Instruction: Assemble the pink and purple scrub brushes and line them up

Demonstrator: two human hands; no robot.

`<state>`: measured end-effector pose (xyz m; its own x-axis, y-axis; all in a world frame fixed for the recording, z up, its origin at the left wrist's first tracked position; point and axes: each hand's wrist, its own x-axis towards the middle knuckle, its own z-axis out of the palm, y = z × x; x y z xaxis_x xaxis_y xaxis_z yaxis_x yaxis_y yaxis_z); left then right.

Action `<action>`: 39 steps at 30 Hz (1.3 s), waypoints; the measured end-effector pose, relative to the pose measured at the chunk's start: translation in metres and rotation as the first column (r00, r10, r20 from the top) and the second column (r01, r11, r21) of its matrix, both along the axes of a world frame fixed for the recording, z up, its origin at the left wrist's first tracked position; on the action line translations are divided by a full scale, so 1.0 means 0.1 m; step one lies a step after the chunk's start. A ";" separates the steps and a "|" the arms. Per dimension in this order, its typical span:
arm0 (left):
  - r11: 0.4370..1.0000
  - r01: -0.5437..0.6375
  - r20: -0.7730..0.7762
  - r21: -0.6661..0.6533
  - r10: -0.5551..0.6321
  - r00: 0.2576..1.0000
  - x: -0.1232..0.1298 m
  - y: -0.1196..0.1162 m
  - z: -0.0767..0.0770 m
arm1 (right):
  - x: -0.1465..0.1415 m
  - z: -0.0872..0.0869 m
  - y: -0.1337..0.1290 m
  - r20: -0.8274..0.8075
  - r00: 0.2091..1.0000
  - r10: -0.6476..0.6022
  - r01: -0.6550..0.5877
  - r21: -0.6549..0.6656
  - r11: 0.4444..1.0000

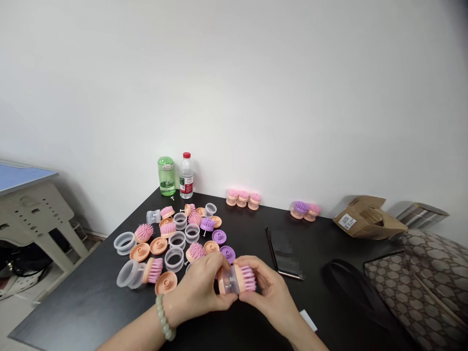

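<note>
5 whole brushes [243,198] by wall [292,107]: 3 approx. 12 o'clock of held brush [231,281], 2 approx. 1. Cups [192,234], discs [165,283], heads [144,233] at 10, mostly unjoined. L hand [199,282] & R hand [270,292]: fingers curled, gripping held brush, bristles toward 3.

Your left hand [199,286]: curled, gripping, thumb [225,302] lowermost | your right hand [269,293]: opposite, pinching, thumb likewise low | forearms [133,327]: angled inward | fingertips: apparently bent, partly hidden

No readable text, bottle label [186,184] print too small, paper bag sticker [347,222] likewise
</note>
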<state>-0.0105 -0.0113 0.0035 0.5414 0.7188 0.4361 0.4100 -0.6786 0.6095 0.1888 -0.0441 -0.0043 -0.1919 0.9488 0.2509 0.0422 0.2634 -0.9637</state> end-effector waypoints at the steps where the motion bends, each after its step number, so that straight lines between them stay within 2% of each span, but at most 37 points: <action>1: 0.999 0.004 0.027 -0.047 -0.002 1.000 0.00 0.00 0.02 | 0.02 0.01 -0.01 0.013 0.999 0.038 -0.039 0.050 0.998; 4: 0.996 0.021 0.090 -0.090 -0.012 0.996 -0.01 0.01 0.06 | 0.07 0.00 -0.03 0.005 0.997 0.082 -0.082 0.089 0.993; 8: 1.000 0.015 0.070 -0.027 -0.013 0.997 0.00 0.02 0.02 | 0.08 -0.07 0.00 -0.060 0.998 0.028 -0.031 -0.054 0.998; 11: 0.999 0.033 0.033 0.009 -0.033 0.999 0.00 0.03 -0.03 | 0.07 -0.08 0.02 0.037 0.998 0.053 -0.047 -0.142 0.989; 13: 0.999 0.037 0.020 0.007 -0.037 0.999 0.00 0.04 -0.05 | 0.06 -0.05 0.02 0.083 0.995 0.059 -0.048 -0.132 0.990; 17: 1.000 0.006 0.021 -0.021 -0.006 1.000 0.00 0.04 -0.04 | 0.07 -0.02 0.01 0.014 0.998 0.059 -0.058 -0.064 0.996; 22: 0.999 0.037 -0.004 -0.013 -0.037 0.999 0.00 0.02 0.01 | 0.06 -0.02 0.01 0.073 0.997 0.019 -0.009 -0.138 0.990; 27: 1.000 0.013 -0.024 0.009 -0.013 1.000 0.01 0.01 -0.01 | 0.05 -0.03 0.00 -0.020 0.999 0.047 -0.049 -0.116 0.992; 29: 1.000 0.018 -0.021 0.003 -0.018 1.000 0.01 0.01 -0.02 | 0.04 -0.04 0.00 0.005 1.000 0.031 -0.030 -0.147 0.989; 32: 0.998 0.034 0.006 -0.055 -0.034 0.999 0.01 0.01 0.00 | 0.03 -0.04 0.00 0.061 0.998 -0.002 0.012 -0.167 0.986; 35: 0.982 0.055 0.049 -0.182 -0.047 0.998 -0.01 0.02 0.08 | 0.03 -0.01 -0.02 0.054 0.998 -0.008 0.015 -0.126 0.992; 37: 0.932 0.102 0.104 -0.348 -0.070 0.992 -0.04 0.03 0.15 | 0.04 0.01 -0.06 0.058 0.998 0.012 -0.009 -0.050 0.999; 39: 0.833 0.189 0.190 -0.520 -0.103 0.976 -0.06 0.05 0.19 | 0.04 0.04 -0.09 0.078 0.996 0.047 -0.052 0.061 0.997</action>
